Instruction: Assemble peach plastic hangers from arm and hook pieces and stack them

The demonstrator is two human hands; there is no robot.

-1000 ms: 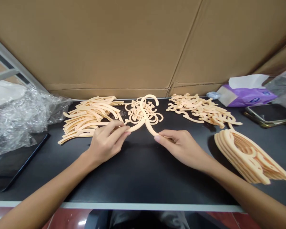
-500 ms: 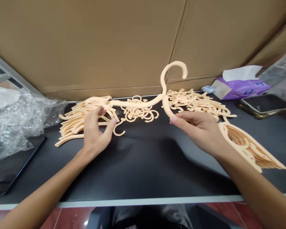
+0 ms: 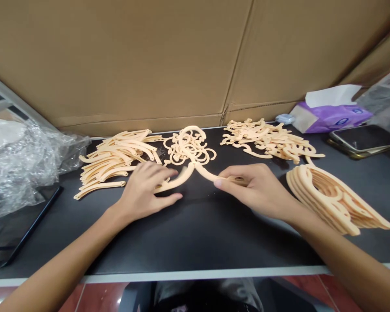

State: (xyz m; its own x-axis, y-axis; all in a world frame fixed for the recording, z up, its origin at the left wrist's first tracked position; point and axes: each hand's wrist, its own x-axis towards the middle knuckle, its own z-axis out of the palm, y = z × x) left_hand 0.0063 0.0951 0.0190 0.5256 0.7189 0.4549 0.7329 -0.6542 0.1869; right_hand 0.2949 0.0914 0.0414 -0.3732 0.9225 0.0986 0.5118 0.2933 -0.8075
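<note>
Holding, low over the black tabletop (image 3: 198, 251): one peach plastic clothes hanger (image 3: 178, 178), its two arms spread in a shallow V and its hook (image 3: 190, 132) reaching up over the heap of loose hooks (image 3: 188, 151).

Left hand (image 3: 143, 190): palm down, open and loosely spread, fingers lying across the hanger's left arm, no firm grip shown.

Right hand (image 3: 255, 188): closed in a pinch, thumb and fingers around the outer end of the hanger's right arm.

About the hands: a bundle of curved arm pieces (image 3: 117, 160) to the left; a tangled pile of hanger parts (image 3: 266, 141) to the right; a stack of nested hangers (image 3: 331, 199) at far right.

Beyond: bubble wrap (image 3: 19, 169), a purple tissue packet (image 3: 331, 121), a phone (image 3: 365, 141), a cardboard sheet (image 3: 133, 65).
</note>
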